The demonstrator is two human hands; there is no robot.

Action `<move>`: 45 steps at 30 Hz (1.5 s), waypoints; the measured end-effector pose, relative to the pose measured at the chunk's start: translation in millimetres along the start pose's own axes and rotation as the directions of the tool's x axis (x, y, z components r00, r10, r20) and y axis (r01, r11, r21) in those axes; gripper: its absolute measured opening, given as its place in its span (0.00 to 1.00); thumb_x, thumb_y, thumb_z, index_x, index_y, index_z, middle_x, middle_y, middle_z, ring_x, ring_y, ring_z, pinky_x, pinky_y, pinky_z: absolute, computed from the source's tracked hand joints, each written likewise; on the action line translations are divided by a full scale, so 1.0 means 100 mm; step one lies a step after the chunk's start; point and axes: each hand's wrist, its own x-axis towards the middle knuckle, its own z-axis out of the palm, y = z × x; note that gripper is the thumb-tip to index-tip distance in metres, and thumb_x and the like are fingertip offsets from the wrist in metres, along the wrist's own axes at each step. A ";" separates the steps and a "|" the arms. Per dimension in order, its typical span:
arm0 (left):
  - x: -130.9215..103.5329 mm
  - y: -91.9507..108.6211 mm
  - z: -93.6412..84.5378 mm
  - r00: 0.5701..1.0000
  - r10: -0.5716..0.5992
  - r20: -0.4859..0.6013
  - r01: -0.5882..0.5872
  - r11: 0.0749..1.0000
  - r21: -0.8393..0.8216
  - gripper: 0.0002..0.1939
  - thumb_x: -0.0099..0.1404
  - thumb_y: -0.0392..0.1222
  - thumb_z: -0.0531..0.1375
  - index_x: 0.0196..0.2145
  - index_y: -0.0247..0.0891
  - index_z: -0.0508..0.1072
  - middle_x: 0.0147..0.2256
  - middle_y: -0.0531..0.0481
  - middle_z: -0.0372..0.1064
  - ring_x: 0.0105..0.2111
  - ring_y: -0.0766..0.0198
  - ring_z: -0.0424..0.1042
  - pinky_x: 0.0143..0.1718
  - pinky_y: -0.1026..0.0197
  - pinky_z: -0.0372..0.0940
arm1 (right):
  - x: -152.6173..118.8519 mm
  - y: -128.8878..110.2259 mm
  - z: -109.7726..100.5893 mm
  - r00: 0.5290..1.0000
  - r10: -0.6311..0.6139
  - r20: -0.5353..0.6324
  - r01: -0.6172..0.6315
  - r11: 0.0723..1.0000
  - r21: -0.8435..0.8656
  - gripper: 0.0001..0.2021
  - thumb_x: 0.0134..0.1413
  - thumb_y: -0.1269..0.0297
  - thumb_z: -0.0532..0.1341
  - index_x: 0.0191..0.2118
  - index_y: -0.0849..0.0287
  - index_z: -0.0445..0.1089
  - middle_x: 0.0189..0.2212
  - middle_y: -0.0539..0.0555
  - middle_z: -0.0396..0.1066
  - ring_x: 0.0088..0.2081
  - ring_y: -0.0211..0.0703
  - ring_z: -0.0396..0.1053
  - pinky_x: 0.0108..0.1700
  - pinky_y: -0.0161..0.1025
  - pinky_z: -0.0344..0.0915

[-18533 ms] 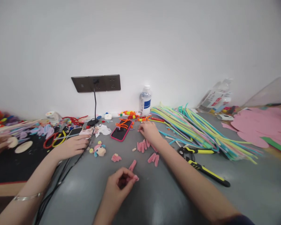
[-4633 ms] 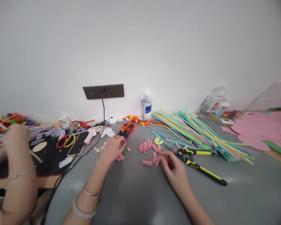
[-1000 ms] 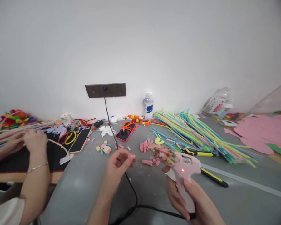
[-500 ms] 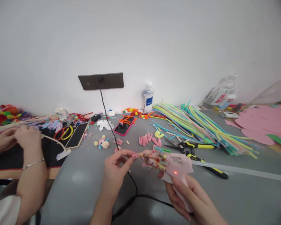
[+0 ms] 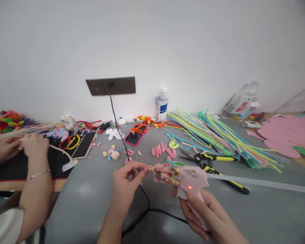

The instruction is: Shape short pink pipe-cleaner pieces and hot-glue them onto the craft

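Above the table (image 5: 83, 203), toward its near edge, the gun (image 5: 194, 178), gripped by the right hand (image 5: 205, 210), points left; touching or just beside its tip (image 5: 153, 169), unclear which, the left hand (image 5: 128, 183) pinches a pink bit (image 5: 149, 168).

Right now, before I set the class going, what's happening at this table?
The person's right hand grips a pink glue gun, its red light lit and a clear stick jutting from the back. The left hand pinches a small pink piece at the nozzle; whether they touch is unclear. More pink pieces lie beyond, near yellow-and-black pliers. To the left, another person's hands meet over a black mat.
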 end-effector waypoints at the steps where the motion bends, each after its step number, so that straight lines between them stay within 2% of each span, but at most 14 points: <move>1: 0.00 0.00 0.00 1.000 0.005 -0.001 -0.005 1.000 0.004 0.05 0.56 0.43 0.67 0.28 0.40 0.83 0.24 0.50 0.76 0.22 0.67 0.65 0.24 0.66 0.60 | 0.00 0.01 -0.01 1.000 -0.002 0.019 0.002 1.000 -0.004 0.26 0.55 0.36 0.60 0.34 0.60 0.67 0.15 0.40 0.52 0.13 0.25 0.44 0.17 0.29 0.43; 3: -0.01 0.00 -0.01 1.000 0.016 -0.005 -0.016 1.000 0.014 0.05 0.57 0.43 0.67 0.28 0.40 0.83 0.24 0.51 0.76 0.22 0.67 0.65 0.24 0.66 0.59 | 0.01 0.01 -0.01 0.999 -0.005 0.035 0.005 1.000 -0.012 0.27 0.56 0.36 0.60 0.34 0.60 0.66 0.15 0.40 0.52 0.13 0.25 0.44 0.17 0.29 0.43; 8: -0.01 -0.04 -0.03 0.999 0.031 -0.016 -0.030 0.998 0.048 0.06 0.58 0.43 0.67 0.28 0.40 0.83 0.23 0.51 0.75 0.23 0.66 0.64 0.25 0.65 0.59 | 0.00 0.01 -0.01 1.000 0.000 -0.020 0.000 1.000 -0.020 0.27 0.55 0.36 0.60 0.34 0.60 0.65 0.15 0.40 0.52 0.13 0.26 0.44 0.18 0.30 0.42; 12: -0.02 -0.04 -0.04 0.999 0.028 -0.028 -0.026 0.998 0.057 0.06 0.57 0.44 0.68 0.28 0.40 0.83 0.24 0.50 0.75 0.24 0.65 0.65 0.26 0.64 0.59 | -0.01 0.00 -0.01 1.000 0.010 0.002 -0.010 0.999 -0.030 0.27 0.55 0.35 0.60 0.34 0.59 0.64 0.15 0.40 0.52 0.13 0.26 0.44 0.18 0.30 0.43; 19: -0.04 -0.05 -0.06 0.999 -0.004 -0.050 0.005 1.000 0.025 0.08 0.58 0.46 0.68 0.28 0.40 0.83 0.26 0.49 0.76 0.28 0.62 0.69 0.30 0.63 0.63 | -0.03 -0.04 0.03 0.997 0.004 -0.082 -0.008 0.999 -0.050 0.26 0.54 0.36 0.61 0.33 0.59 0.64 0.16 0.41 0.52 0.14 0.27 0.44 0.19 0.31 0.42; 23: -0.04 -0.08 -0.07 0.998 -0.024 -0.064 0.025 1.000 0.006 0.09 0.56 0.47 0.69 0.28 0.40 0.82 0.27 0.49 0.76 0.30 0.61 0.70 0.31 0.63 0.64 | -0.02 0.00 -0.01 0.999 -0.020 -0.050 0.019 0.999 -0.036 0.26 0.54 0.36 0.61 0.33 0.59 0.65 0.15 0.40 0.51 0.13 0.27 0.43 0.18 0.31 0.42; 26: -0.04 -0.09 -0.09 0.995 -0.045 -0.084 0.045 0.999 -0.009 0.08 0.56 0.47 0.70 0.28 0.40 0.82 0.27 0.50 0.76 0.30 0.62 0.70 0.31 0.64 0.64 | 0.02 0.06 -0.07 0.998 -0.050 -0.036 0.052 0.998 0.036 0.25 0.56 0.38 0.60 0.34 0.59 0.66 0.15 0.41 0.53 0.12 0.26 0.42 0.18 0.31 0.41; 29: -0.04 -0.13 -0.10 0.991 -0.077 -0.111 0.072 0.996 -0.047 0.09 0.55 0.48 0.70 0.28 0.39 0.82 0.28 0.50 0.76 0.30 0.62 0.71 0.31 0.65 0.65 | 0.10 0.10 -0.12 0.993 -0.070 -0.090 0.086 0.978 0.189 0.21 0.60 0.42 0.59 0.37 0.59 0.67 0.16 0.41 0.54 0.13 0.26 0.40 0.18 0.31 0.39; 32: -0.05 -0.18 -0.12 0.982 -0.112 -0.149 0.104 0.993 -0.062 0.10 0.54 0.48 0.70 0.28 0.38 0.82 0.28 0.49 0.77 0.30 0.62 0.72 0.31 0.65 0.66 | 0.24 0.12 -0.17 0.996 -0.041 -0.076 0.062 0.954 0.292 0.23 0.60 0.42 0.59 0.27 0.58 0.65 0.14 0.40 0.51 0.13 0.27 0.37 0.17 0.32 0.40; 34: -0.05 -0.23 -0.14 0.974 -0.126 -0.188 0.118 0.991 -0.055 0.11 0.53 0.49 0.70 0.29 0.38 0.82 0.28 0.48 0.78 0.30 0.61 0.73 0.31 0.64 0.67 | 0.36 0.13 -0.19 0.999 0.004 -0.038 0.006 0.967 0.255 0.28 0.58 0.40 0.59 0.20 0.58 0.59 0.12 0.41 0.49 0.13 0.27 0.38 0.17 0.31 0.40; 36: -0.06 -0.28 -0.18 0.966 -0.129 -0.224 0.121 0.991 -0.049 0.12 0.53 0.49 0.71 0.29 0.37 0.82 0.28 0.47 0.79 0.30 0.61 0.74 0.31 0.64 0.68 | 0.47 0.16 -0.19 0.998 0.056 -0.034 -0.050 0.984 0.171 0.29 0.56 0.38 0.60 0.18 0.58 0.60 0.11 0.44 0.53 0.14 0.29 0.45 0.17 0.30 0.42; 40: -0.06 -0.37 -0.28 0.952 -0.134 -0.275 0.131 0.991 -0.029 0.14 0.52 0.50 0.71 0.30 0.37 0.82 0.29 0.47 0.79 0.29 0.61 0.74 0.30 0.64 0.68 | 0.61 0.23 -0.14 0.988 0.141 -0.065 -0.139 0.990 0.032 0.31 0.57 0.35 0.56 0.22 0.62 0.67 0.15 0.49 0.65 0.16 0.31 0.59 0.19 0.30 0.49; 43: -0.04 -0.41 -0.35 0.945 -0.144 -0.294 0.148 0.989 -0.010 0.16 0.52 0.52 0.71 0.31 0.36 0.82 0.28 0.47 0.79 0.28 0.61 0.74 0.28 0.64 0.67 | 0.65 0.24 -0.12 0.981 0.160 -0.110 -0.171 0.980 -0.097 0.32 0.54 0.30 0.51 0.24 0.59 0.64 0.13 0.49 0.66 0.13 0.35 0.62 0.17 0.32 0.48; 45: -0.02 -0.42 -0.37 0.944 -0.145 -0.295 0.151 0.989 -0.004 0.16 0.52 0.53 0.71 0.31 0.36 0.82 0.27 0.47 0.78 0.28 0.61 0.73 0.27 0.65 0.66 | 0.65 0.22 -0.14 0.974 0.148 -0.174 -0.190 0.947 -0.260 0.31 0.51 0.27 0.51 0.27 0.56 0.61 0.12 0.49 0.67 0.13 0.42 0.66 0.17 0.34 0.51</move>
